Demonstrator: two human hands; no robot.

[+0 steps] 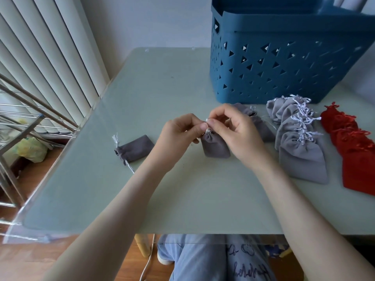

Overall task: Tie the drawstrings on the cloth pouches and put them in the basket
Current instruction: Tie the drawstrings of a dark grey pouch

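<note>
**Pouch cord pinched at mid-table, more pouches lying around**

A small dark grey pouch (215, 146) is held at the middle of the pale green table (162, 88). Its white drawstring (207, 129) is pinched at the gathered neck by the left hand (180, 129) and by the right hand (231, 128), fingertips nearly touching. A second dark grey pouch (135, 149) lies apart to the left. Just behind the right hand another dark pouch (255, 121) is partly hidden. To the right are seen overlapping light grey pouches (300, 142), then red pouches (353, 151) at the edge. The blue basket (284, 63) is set behind them at the far right.
</note>
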